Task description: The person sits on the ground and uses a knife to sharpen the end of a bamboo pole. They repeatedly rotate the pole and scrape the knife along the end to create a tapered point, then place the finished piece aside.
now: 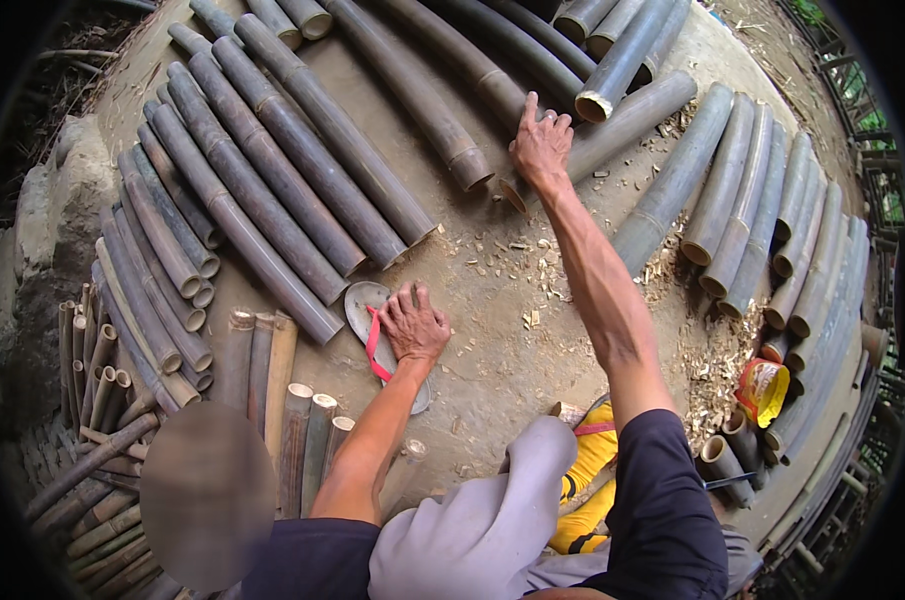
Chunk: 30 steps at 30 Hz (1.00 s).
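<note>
My left hand (415,322) is spread with its palm down, over the edge of a grey sandal (365,300) with a red strap (374,350). The hand holds nothing that I can see. Farther out, my right hand (542,142) reaches over bamboo tubes with its index finger stretched out and the other fingers partly bent. Under the index finger runs a long dark bamboo tube (462,62). Beside the palm lies a thicker bamboo tube (627,125), its near end partly hidden by my wrist. Neither tube is plainly gripped.
Rows of bamboo tubes lie at the left (257,170) and right (742,200). Short upright bamboo pieces (297,430) stand near my left arm. Wood chips (717,370) cover the ground at the right, beside a yellow-and-red packet (762,390). A blurred round patch hides the lower left.
</note>
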Each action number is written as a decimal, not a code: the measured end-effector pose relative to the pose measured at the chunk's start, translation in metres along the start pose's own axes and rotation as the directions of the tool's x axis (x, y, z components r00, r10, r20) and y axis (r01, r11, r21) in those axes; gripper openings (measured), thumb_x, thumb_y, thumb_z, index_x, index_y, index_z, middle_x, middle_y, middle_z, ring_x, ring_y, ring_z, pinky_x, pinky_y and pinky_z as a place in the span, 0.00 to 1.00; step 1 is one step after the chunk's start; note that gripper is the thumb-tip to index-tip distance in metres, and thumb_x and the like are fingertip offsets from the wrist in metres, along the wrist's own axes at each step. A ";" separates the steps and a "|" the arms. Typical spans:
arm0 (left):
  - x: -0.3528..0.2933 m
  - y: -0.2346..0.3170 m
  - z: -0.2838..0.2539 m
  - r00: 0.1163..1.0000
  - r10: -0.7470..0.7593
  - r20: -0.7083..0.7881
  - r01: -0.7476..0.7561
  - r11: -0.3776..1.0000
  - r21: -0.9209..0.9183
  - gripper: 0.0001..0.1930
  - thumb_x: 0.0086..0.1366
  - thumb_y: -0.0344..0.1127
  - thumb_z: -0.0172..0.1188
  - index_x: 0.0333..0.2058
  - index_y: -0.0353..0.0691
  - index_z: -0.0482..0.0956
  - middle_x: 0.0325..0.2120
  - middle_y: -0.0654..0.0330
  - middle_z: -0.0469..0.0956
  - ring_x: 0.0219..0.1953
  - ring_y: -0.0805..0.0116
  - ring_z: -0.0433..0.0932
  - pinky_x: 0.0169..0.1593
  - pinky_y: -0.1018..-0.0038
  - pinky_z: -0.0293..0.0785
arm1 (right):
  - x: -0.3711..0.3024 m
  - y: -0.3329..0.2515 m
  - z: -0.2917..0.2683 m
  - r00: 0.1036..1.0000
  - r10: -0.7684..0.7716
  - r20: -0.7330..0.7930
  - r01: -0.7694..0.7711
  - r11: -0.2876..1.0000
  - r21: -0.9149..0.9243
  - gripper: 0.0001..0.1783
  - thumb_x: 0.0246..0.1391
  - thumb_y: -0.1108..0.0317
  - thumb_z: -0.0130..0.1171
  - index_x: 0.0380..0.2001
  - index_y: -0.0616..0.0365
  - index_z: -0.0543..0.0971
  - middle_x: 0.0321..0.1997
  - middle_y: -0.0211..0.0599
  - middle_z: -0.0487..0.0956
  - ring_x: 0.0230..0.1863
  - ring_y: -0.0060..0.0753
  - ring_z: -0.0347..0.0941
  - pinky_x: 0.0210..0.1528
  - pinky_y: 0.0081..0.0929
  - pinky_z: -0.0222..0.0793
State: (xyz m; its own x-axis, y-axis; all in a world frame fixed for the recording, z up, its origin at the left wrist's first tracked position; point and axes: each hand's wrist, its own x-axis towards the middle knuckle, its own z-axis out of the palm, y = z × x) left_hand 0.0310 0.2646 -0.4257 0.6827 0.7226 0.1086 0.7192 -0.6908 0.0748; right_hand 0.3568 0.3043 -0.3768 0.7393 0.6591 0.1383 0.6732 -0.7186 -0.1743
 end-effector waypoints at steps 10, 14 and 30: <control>-0.002 0.001 -0.001 1.000 -0.004 0.030 0.003 1.000 0.014 0.27 0.47 0.40 0.57 0.48 0.40 0.68 0.48 0.54 0.65 0.52 0.56 0.62 0.55 0.56 0.56 | -0.027 -0.011 -0.008 0.894 -0.313 0.320 0.249 0.942 0.225 0.39 0.43 0.44 0.63 0.48 0.64 0.66 0.30 0.48 0.80 0.31 0.51 0.78 0.35 0.41 0.74; -0.002 -0.001 -0.002 1.000 -0.003 0.010 0.003 1.000 0.021 0.27 0.47 0.40 0.57 0.48 0.40 0.68 0.48 0.54 0.65 0.52 0.56 0.62 0.55 0.56 0.56 | -0.051 -0.018 -0.013 0.857 -0.404 0.320 0.317 0.902 0.293 0.37 0.48 0.42 0.59 0.50 0.61 0.68 0.42 0.50 0.78 0.45 0.49 0.74 0.47 0.42 0.69; -0.002 -0.002 0.004 1.000 0.007 -0.008 -0.007 0.999 0.038 0.28 0.46 0.39 0.58 0.49 0.40 0.67 0.49 0.54 0.65 0.52 0.55 0.63 0.56 0.55 0.56 | 0.024 0.049 -0.002 0.998 -0.056 -0.041 0.045 0.975 -0.219 0.32 0.54 0.66 0.48 0.63 0.60 0.59 0.65 0.56 0.60 0.54 0.60 0.67 0.53 0.49 0.61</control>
State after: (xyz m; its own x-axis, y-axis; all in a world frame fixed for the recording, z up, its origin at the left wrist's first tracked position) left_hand 0.0286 0.2648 -0.4297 0.6867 0.7174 0.1173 0.7189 -0.6941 0.0361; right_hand 0.4077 0.2841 -0.3797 0.7007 0.6883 0.1877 0.6930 -0.7192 0.0499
